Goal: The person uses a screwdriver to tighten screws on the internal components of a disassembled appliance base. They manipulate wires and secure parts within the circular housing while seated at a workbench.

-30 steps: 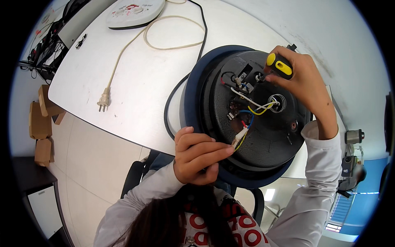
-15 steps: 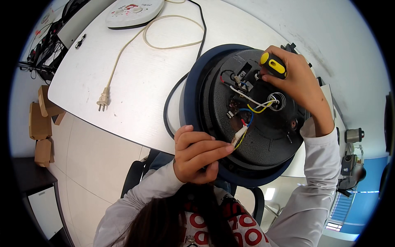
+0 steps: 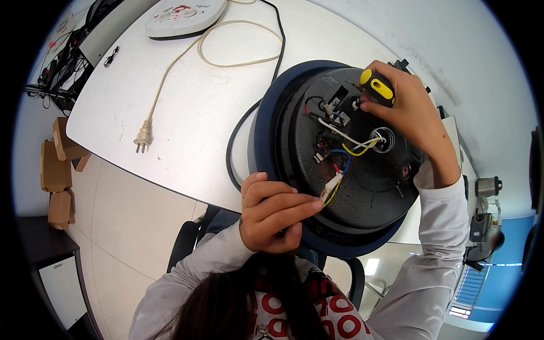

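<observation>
A round black appliance base [image 3: 368, 192] with a dark blue rim lies upside down on the white table [image 3: 141, 85], with coloured wires, small metal terminals and a coiled spring [image 3: 382, 140] exposed. My right hand [image 3: 411, 113] grips a black-and-yellow screwdriver [image 3: 375, 88] over a fitting near the upper part of the base; its tip is hidden. My left hand [image 3: 272, 212], fingers bent, pinches a stained white sleeve [image 3: 331, 184] on the wires at the base's lower left.
A white device [image 3: 184, 17] sits at the table's back, with a beige cord and plug [image 3: 143, 136] and a black cable. Cardboard boxes [image 3: 55, 164] and a dark cabinet [image 3: 48, 243] stand left. Other appliances [image 3: 487, 187] and a blurred seated person [image 3: 484, 246] are at the far right.
Over the last second my right hand and the screwdriver moved slightly left and up, then held nearly still. The base shifted a little. My left hand has barely moved.
</observation>
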Action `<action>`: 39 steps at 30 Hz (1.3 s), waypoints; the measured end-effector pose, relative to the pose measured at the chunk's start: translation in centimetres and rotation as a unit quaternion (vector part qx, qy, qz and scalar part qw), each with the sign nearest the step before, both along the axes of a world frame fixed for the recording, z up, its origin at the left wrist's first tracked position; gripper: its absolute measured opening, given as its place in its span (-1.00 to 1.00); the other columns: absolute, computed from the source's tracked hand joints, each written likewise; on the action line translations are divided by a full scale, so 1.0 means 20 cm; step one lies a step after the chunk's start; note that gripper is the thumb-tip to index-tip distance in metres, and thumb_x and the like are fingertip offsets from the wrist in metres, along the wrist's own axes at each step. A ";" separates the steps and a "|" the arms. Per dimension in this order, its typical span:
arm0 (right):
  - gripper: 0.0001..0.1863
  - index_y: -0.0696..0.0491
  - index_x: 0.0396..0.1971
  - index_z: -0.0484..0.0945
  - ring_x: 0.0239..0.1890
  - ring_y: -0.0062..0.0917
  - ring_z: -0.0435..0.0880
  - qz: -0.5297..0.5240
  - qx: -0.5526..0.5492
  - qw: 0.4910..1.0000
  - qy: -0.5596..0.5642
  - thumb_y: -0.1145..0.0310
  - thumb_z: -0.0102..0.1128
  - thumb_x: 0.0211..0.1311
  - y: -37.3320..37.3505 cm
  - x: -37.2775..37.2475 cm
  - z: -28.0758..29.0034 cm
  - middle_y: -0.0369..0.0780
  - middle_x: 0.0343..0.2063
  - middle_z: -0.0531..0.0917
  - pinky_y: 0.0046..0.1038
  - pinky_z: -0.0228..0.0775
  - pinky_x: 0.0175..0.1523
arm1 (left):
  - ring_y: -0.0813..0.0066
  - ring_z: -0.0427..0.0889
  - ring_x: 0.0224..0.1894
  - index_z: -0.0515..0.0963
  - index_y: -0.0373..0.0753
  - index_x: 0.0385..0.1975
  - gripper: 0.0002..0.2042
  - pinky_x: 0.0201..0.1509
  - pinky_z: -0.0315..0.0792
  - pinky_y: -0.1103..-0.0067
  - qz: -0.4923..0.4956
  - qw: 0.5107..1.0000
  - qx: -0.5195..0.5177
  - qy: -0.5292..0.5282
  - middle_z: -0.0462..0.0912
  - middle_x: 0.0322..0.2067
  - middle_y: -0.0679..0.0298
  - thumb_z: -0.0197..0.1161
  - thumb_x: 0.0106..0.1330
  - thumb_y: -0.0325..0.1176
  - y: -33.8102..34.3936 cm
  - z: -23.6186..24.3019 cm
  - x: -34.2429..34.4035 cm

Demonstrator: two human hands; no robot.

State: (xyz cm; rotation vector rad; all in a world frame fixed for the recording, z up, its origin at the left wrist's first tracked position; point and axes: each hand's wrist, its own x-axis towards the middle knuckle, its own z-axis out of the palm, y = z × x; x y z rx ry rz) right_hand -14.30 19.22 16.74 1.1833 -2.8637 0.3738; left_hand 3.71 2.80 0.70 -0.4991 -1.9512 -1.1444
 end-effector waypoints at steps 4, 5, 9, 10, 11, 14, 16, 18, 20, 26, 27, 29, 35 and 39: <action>-0.69 0.10 -0.29 0.45 -0.35 -0.52 0.60 -0.020 -0.032 0.998 -0.055 0.56 0.36 -0.04 0.00 0.01 0.01 -0.27 -0.47 0.63 -0.51 0.40 -0.14 | 0.50 0.48 -0.16 0.65 -0.06 -0.15 -0.63 0.32 0.02 0.39 -0.002 1.000 0.001 0.001 0.68 -0.25 0.44 0.11 0.00 -0.40 0.00 0.00 0.00; -0.69 0.10 -0.29 0.45 -0.35 -0.53 0.60 -0.030 -0.037 0.997 -0.068 0.56 0.36 -0.05 0.00 0.01 0.01 -0.27 -0.47 0.63 -0.52 0.40 -0.14 | 0.50 0.48 -0.16 0.65 -0.06 -0.15 -0.63 0.32 0.02 0.39 -0.002 1.000 0.000 0.001 0.68 -0.25 0.44 0.11 0.00 -0.40 0.00 -0.01 0.00; -0.61 0.14 -0.21 0.45 -0.31 -0.17 0.65 -0.012 -0.012 0.999 -0.040 0.43 0.41 -0.05 0.02 -0.02 -0.01 -0.10 -0.42 0.67 -0.38 0.44 -0.18 | 0.50 0.48 -0.16 0.65 -0.06 -0.15 -0.64 0.33 0.02 0.38 -0.003 1.000 0.000 0.001 0.68 -0.25 0.43 0.10 0.01 -0.40 -0.01 -0.01 0.00; -0.61 0.14 -0.21 0.45 -0.31 -0.18 0.65 -0.006 -0.010 1.000 -0.028 0.43 0.41 -0.05 0.02 -0.03 -0.01 -0.11 -0.42 0.67 -0.38 0.45 -0.18 | 0.49 0.48 -0.16 0.65 -0.06 -0.15 -0.64 0.33 0.02 0.38 -0.003 1.000 0.000 0.001 0.68 -0.25 0.43 0.10 0.01 -0.40 0.00 -0.01 0.00; -0.61 0.14 -0.21 0.45 -0.31 -0.20 0.66 0.001 -0.008 1.000 -0.016 0.43 0.41 -0.05 0.03 -0.03 -0.01 -0.11 -0.42 0.67 -0.38 0.45 -0.18 | 0.49 0.48 -0.16 0.65 -0.06 -0.15 -0.64 0.33 0.02 0.38 -0.003 1.000 0.000 0.000 0.68 -0.25 0.43 0.10 0.02 -0.39 0.00 0.00 0.00; -0.68 0.10 -0.27 0.46 -0.36 -0.56 0.60 -0.027 -0.027 0.998 -0.043 0.60 0.35 -0.06 0.02 -0.02 -0.01 -0.28 -0.46 0.63 -0.53 0.41 -0.11 | 0.50 0.48 -0.17 0.65 -0.06 -0.15 -0.65 0.33 0.02 0.39 -0.002 1.000 0.001 0.003 0.68 -0.25 0.43 0.10 0.02 -0.39 0.00 0.00 0.00; -0.67 0.10 -0.27 0.46 -0.36 -0.56 0.59 -0.016 -0.045 0.997 -0.066 0.60 0.35 -0.06 0.01 0.00 0.00 -0.28 -0.45 0.63 -0.52 0.41 -0.11 | 0.50 0.48 -0.17 0.65 -0.06 -0.15 -0.64 0.33 0.03 0.39 -0.002 1.000 0.001 0.001 0.68 -0.26 0.43 0.10 0.02 -0.39 0.00 0.00 0.00; -0.66 0.09 -0.26 0.45 -0.35 -0.56 0.59 -0.028 -0.040 0.996 -0.080 0.61 0.35 -0.06 0.00 0.01 0.01 -0.28 -0.45 0.62 -0.52 0.41 -0.11 | 0.50 0.48 -0.17 0.65 -0.06 -0.16 -0.64 0.33 0.03 0.39 -0.001 1.000 0.000 0.001 0.68 -0.26 0.43 0.10 0.01 -0.40 0.00 0.00 0.00; -0.64 0.09 -0.24 0.45 -0.33 -0.56 0.59 -0.062 -0.012 0.994 -0.084 0.61 0.36 -0.07 -0.02 0.02 0.02 -0.29 -0.45 0.62 -0.52 0.41 -0.11 | 0.50 0.48 -0.17 0.65 -0.07 -0.16 -0.64 0.32 0.03 0.39 0.000 1.000 0.000 0.003 0.68 -0.26 0.43 0.10 0.00 -0.41 0.00 0.00 0.00; -0.64 0.13 -0.25 0.43 -0.35 -0.24 0.66 -0.012 -0.039 0.998 -0.056 0.49 0.38 -0.05 0.01 -0.02 -0.02 -0.16 -0.47 0.68 -0.41 0.44 -0.19 | 0.51 0.48 -0.17 0.66 -0.07 -0.16 -0.63 0.32 0.05 0.41 0.000 1.000 0.005 -0.001 0.68 -0.27 0.44 0.11 -0.01 -0.40 0.00 0.00 0.00; -0.64 0.13 -0.25 0.43 -0.35 -0.25 0.67 -0.006 -0.050 0.997 -0.061 0.49 0.39 -0.05 0.02 -0.02 -0.02 -0.16 -0.47 0.68 -0.41 0.43 -0.18 | 0.51 0.48 -0.17 0.66 -0.07 -0.16 -0.64 0.32 0.05 0.41 0.000 1.000 0.006 0.001 0.68 -0.27 0.44 0.11 -0.01 -0.40 0.00 0.00 0.00; -0.64 0.13 -0.25 0.42 -0.34 -0.27 0.67 0.005 -0.070 0.995 -0.070 0.49 0.39 -0.05 0.02 -0.01 -0.02 -0.17 -0.46 0.68 -0.42 0.43 -0.18 | 0.52 0.48 -0.17 0.66 -0.07 -0.17 -0.64 0.32 0.05 0.42 -0.001 1.000 0.009 0.006 0.68 -0.28 0.44 0.11 -0.01 -0.40 0.00 -0.01 -0.01; -0.68 0.13 -0.28 0.44 -0.34 -0.37 0.68 -0.053 -0.039 0.995 -0.069 0.51 0.36 -0.04 0.00 0.00 0.00 -0.19 -0.46 0.68 -0.47 0.43 -0.15 | 0.53 0.49 -0.17 0.67 -0.08 -0.17 -0.64 0.31 0.05 0.42 -0.003 1.000 0.011 0.004 0.68 -0.27 0.45 0.11 -0.01 -0.40 0.00 -0.01 -0.01; -0.69 0.13 -0.27 0.46 -0.34 -0.45 0.67 -0.035 -0.052 0.995 -0.081 0.54 0.34 -0.05 0.01 -0.02 -0.01 -0.22 -0.46 0.67 -0.50 0.43 -0.13 | 0.53 0.49 -0.18 0.67 -0.09 -0.17 -0.63 0.30 0.06 0.43 0.001 1.000 0.016 0.008 0.68 -0.28 0.45 0.13 -0.03 -0.41 0.00 0.00 -0.01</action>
